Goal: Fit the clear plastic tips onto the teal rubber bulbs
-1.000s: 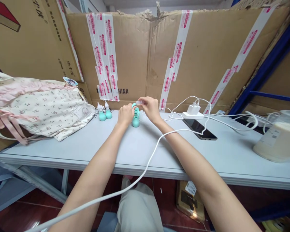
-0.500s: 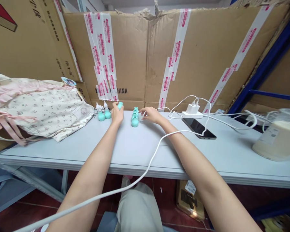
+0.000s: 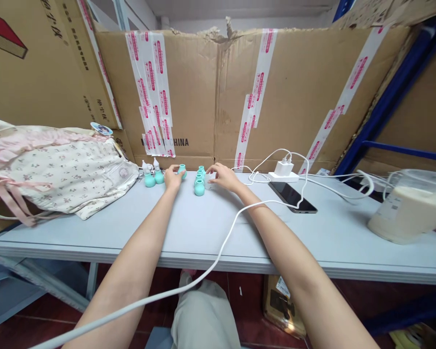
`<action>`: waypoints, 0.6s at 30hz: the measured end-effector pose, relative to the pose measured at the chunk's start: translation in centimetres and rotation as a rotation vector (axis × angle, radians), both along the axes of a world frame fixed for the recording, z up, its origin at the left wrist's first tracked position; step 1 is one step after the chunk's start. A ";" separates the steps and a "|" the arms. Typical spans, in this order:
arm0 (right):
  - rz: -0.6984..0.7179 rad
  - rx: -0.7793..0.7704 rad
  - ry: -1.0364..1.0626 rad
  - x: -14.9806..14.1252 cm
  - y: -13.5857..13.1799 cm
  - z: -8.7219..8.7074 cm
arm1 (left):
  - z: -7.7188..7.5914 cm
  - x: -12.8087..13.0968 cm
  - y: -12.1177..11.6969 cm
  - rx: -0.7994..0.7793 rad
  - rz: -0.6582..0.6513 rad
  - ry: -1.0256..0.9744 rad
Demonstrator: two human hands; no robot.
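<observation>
My left hand is closed round a teal squeeze bulb, its open neck upward, at or just above the tabletop. To its right, several teal bulbs stand in a row running away from me, the nearest bulb showing fully. Beside that row my right hand has its fingers bent round a small clear plastic piece, partly hidden by the fingers. Left of my left hand stand two teal bulbs with clear pointed tips, one bulb next to another bulb.
A floral cloth bag lies at the left. On the right are a phone, a white charger and a large pitcher. A white cable crosses in front of my arms. Taped cardboard walls the table's back.
The bulb in my left hand has gone from tilted to upright and come down towards the table. My right hand stays beside the row with the clear piece. The view has shifted slightly.
</observation>
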State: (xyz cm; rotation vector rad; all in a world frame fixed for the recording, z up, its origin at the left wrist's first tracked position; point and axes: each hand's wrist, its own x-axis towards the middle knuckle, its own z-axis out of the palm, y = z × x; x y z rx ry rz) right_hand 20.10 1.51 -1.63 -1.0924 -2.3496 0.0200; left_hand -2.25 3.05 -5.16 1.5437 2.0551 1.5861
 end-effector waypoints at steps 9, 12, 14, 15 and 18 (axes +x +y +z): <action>-0.624 0.043 0.154 8.7 -0.7 3.1 | -1.2 0.7 4.0 -0.052 -0.173 -0.071; -0.884 -0.134 -0.022 13.8 -2.5 1.4 | -2.0 1.0 4.3 -0.069 -0.220 -0.054; -0.969 -0.281 -0.119 16.6 -3.9 -0.1 | -2.3 1.0 4.4 -0.081 -0.233 -0.044; -0.973 -0.348 -0.161 17.7 -4.5 -0.8 | -2.4 1.0 4.4 -0.086 -0.237 -0.040; -0.967 -0.447 -0.202 19.5 -5.8 -1.7 | -2.4 1.1 4.3 -0.101 -0.235 -0.031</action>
